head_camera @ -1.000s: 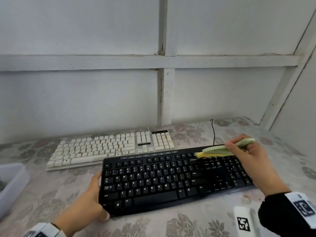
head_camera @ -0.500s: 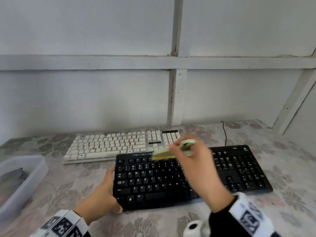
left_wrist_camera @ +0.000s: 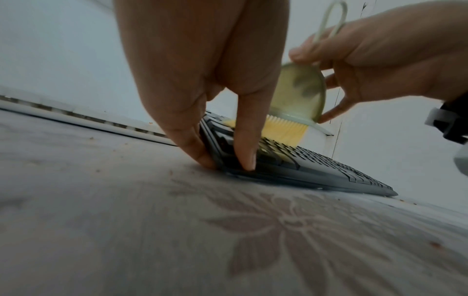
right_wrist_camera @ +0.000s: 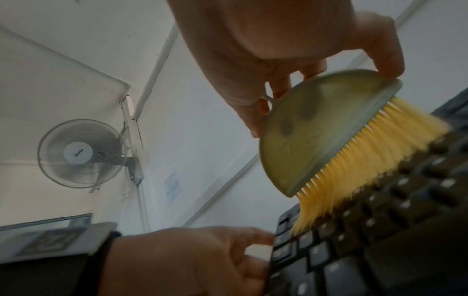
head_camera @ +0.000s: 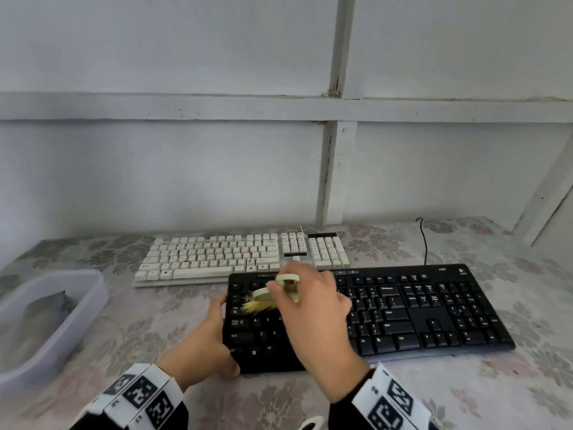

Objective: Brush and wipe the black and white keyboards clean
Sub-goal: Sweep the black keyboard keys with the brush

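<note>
Left hand (head_camera: 204, 346) grips near-left corner of black keyboard (head_camera: 403, 308), thumb on front edge. Right hand (head_camera: 313, 318) crosses just beyond it, pinching brush (head_camera: 263, 297); bristles on top-left keys. Risk: hard stroke slides keyboard on surface (head_camera: 465, 395), or flicks crumbs toward left hand. White keyboard (head_camera: 242, 256) beyond both hands, untouched. Tub (head_camera: 90, 293) far left of left hand.

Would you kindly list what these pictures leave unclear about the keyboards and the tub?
- Head view: the right hand hides the black keyboard's middle keys.
- Head view: white keyboard legends are too small to read.
- Head view: the tub is cut off by the left edge; its grey contents are blurred.
</note>
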Available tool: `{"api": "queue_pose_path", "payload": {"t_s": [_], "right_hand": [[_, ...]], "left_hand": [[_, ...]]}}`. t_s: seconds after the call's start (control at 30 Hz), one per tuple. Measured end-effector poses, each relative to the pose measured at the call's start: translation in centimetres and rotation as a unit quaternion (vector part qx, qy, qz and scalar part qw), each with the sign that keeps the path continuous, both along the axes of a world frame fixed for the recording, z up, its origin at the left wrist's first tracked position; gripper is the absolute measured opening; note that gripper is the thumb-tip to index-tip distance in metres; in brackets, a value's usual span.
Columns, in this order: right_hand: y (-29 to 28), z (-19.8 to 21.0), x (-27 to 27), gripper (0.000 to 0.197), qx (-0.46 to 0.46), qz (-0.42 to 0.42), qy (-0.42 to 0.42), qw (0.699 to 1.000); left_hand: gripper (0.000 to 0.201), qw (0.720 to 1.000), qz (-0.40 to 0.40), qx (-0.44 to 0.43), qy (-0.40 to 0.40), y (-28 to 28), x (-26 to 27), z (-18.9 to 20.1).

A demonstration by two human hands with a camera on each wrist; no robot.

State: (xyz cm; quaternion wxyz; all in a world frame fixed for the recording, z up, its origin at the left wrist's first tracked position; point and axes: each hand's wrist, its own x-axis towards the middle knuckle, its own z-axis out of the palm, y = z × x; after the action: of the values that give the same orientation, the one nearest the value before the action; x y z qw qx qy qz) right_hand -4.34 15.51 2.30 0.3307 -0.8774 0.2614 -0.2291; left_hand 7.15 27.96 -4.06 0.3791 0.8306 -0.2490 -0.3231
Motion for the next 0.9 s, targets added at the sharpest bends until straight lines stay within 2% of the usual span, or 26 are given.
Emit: {"api": "queue_pose_path", "payload": {"t_s": [0.07, 0.17, 0.3, 0.4, 0.53, 0.67, 0.77, 0.9], "right_hand": [[-0.4, 0.2, -0.5, 0.018, -0.019, -0.022, -0.003, 1.0], [0.6, 0.9, -0.3, 0.015, -0.041, 0.005, -0.029, 0.999], [1.6, 0.5, 0.2, 0.01, 0.023, 0.046, -0.06, 0.997], [-0.5, -0.1, -0.9, 0.014, 0.049, 0.011, -0.062, 0.997], [-3.3, 0.0, -2.7, 0.017, 0.005, -0.071, -0.068, 0.995], [-3.0, 0.5, -2.9, 0.011, 0.087, 0.018, -0.149, 0.985], [-2.9, -0.4, -3.1, 0.014, 0.085, 0.031, -0.119, 0.989], [-5.3, -1.0, -4.5, 0.019, 0.056, -0.039, -0.106, 0.992]], "left_hand": [[0.114, 1.0, 0.002, 0.0, 0.01, 0.1, -0.1, 0.0], [0.111, 1.0, -0.004, 0.01, -0.004, -0.1, -0.2, 0.1], [0.109, 0.999, -0.005, 0.019, -0.032, -0.3, -0.3, 0.1], [0.112, 1.0, -0.005, 0.016, -0.025, -0.2, -0.2, -0.1], [0.113, 1.0, -0.005, 0.007, -0.007, -0.1, -0.3, -0.1], [0.115, 1.0, -0.002, 0.0, 0.001, -0.1, -0.2, -0.2], [0.116, 1.0, 0.001, -0.006, 0.009, -0.1, -0.1, -0.3], [0.114, 1.0, -0.007, -0.015, 0.015, 0.1, -0.1, -0.3]]}}
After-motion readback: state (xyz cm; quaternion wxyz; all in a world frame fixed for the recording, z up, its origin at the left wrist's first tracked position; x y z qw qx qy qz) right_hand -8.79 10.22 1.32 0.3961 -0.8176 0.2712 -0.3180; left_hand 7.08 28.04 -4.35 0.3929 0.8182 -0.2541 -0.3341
